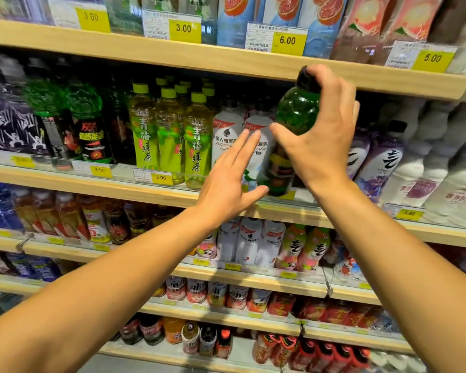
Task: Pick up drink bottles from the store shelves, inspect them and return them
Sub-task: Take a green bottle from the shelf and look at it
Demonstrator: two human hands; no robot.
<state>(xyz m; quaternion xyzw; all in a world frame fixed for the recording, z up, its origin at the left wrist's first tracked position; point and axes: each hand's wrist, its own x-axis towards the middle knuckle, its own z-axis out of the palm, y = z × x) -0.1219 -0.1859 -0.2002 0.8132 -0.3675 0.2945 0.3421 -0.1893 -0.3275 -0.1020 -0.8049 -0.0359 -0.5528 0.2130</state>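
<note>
A dark green drink bottle (293,111) with a black cap and a dark label leans in front of the second shelf (119,184), its base near the shelf's front edge. My right hand (323,135) grips it from the right, fingers curled over the cap and thumb pressed on its left side. My left hand (226,181) is open with fingers spread, just left of the bottle's lower part; its thumb reaches toward the base. Whether the thumb touches the bottle I cannot tell.
White bottles (226,133) stand right behind my left hand, with light green tea bottles (170,135) to their left and matching dark green bottles (86,122) further left. Purple-and-white bottles (382,162) stand to the right. The upper shelf board (226,60) sits close above the cap.
</note>
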